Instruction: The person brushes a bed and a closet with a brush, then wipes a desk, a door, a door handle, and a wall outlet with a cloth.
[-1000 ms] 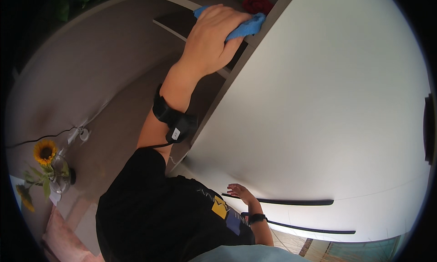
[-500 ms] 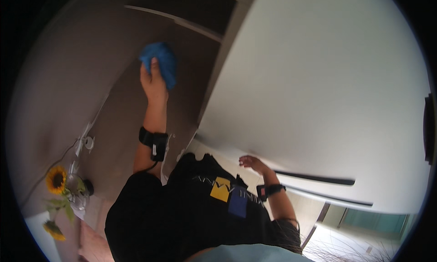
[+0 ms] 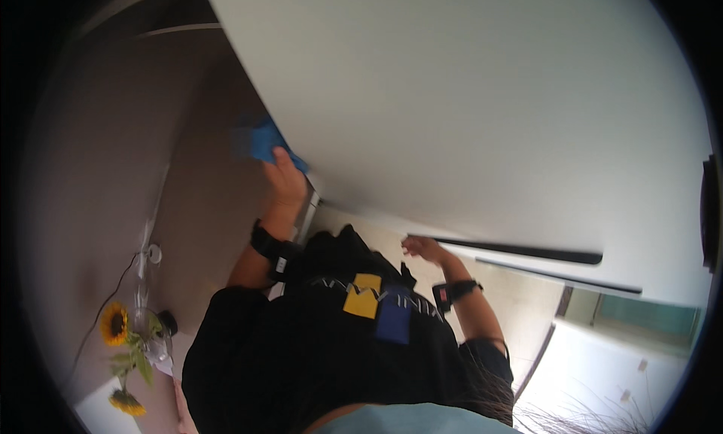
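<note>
My left hand (image 3: 286, 181) is closed on a blue cloth (image 3: 267, 142), its thumb lying over the fabric. The cloth is at the brown wall surface (image 3: 203, 163), close beside the edge of a large white panel (image 3: 452, 95). Motion smears the cloth's left end, and whether it touches the wall I cannot tell. Lower and to the right, my right hand (image 3: 423, 249) has loosely bent fingers and nothing visible in them. It is beside the left end of a long black handle (image 3: 520, 252) on the white panel; contact is unclear.
Sunflowers (image 3: 114, 325) in a clear vase (image 3: 154, 347) are at the lower left. A dark cable (image 3: 98, 310) runs near them toward a small round white fitting (image 3: 154, 254). A second black handle (image 3: 561, 276) lies below the first. A curved pale strip (image 3: 181, 30) crosses the upper left.
My left hand and the cloth have come down and slightly right, nearer the white panel's edge. The view has shifted, and the panel covers more of the upper left. My right hand is nearer the handle's end.
</note>
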Tool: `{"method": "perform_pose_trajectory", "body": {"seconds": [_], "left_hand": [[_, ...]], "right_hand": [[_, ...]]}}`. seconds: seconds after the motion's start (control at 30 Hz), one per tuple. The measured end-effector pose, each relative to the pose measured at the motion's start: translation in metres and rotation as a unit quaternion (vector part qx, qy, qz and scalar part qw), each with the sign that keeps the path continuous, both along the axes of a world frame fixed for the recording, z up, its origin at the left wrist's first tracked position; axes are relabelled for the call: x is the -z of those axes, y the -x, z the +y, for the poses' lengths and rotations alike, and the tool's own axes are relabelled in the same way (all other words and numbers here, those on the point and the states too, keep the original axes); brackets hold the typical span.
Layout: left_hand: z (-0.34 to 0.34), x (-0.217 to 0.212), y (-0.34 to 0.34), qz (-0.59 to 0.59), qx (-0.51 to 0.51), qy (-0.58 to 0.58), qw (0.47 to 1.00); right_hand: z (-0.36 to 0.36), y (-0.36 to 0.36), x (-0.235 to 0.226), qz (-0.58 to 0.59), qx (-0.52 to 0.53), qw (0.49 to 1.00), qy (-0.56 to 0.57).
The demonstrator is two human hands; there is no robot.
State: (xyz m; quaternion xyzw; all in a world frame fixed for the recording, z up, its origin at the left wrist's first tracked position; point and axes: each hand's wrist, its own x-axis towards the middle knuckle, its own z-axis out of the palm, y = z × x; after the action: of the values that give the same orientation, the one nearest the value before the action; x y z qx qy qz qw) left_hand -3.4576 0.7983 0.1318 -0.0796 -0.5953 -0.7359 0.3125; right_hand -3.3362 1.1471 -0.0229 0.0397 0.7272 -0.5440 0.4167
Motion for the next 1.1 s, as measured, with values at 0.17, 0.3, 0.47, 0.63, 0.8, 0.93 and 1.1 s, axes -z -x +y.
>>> {"method": "perform_pose_trajectory", "body": {"seconds": [0.17,0.3,0.47,0.63,0.8,0.93,1.1], "left_hand": [[-0.002,0.061,-0.006,-0.105,-0.147,0.033,0.983],[-0.008,0.047,-0.027,-0.133,-0.138,-0.015,0.981],[0.000,0.006,-0.057,-0.107,-0.190,0.034,0.975],[0.021,-0.021,-0.068,-0.071,-0.187,0.070,0.977],[0.024,-0.030,-0.080,-0.037,-0.184,0.163,0.969],[0.027,0.017,-0.070,-0.073,-0.210,0.185,0.957],[0.022,0.043,-0.069,-0.138,-0.206,0.193,0.949]], "right_hand": [[0.013,-0.013,0.022,-0.012,0.030,0.998,0.053],[0.012,-0.010,0.013,-0.018,-0.025,0.999,0.016],[-0.001,0.014,-0.005,0.002,-0.098,0.995,0.032],[-0.021,0.034,-0.006,0.020,-0.165,0.985,0.041],[-0.037,0.039,-0.022,0.038,-0.227,0.972,0.043],[-0.026,0.041,-0.005,0.020,-0.230,0.972,0.040],[-0.023,0.036,-0.002,-0.002,-0.212,0.976,0.041]]}}
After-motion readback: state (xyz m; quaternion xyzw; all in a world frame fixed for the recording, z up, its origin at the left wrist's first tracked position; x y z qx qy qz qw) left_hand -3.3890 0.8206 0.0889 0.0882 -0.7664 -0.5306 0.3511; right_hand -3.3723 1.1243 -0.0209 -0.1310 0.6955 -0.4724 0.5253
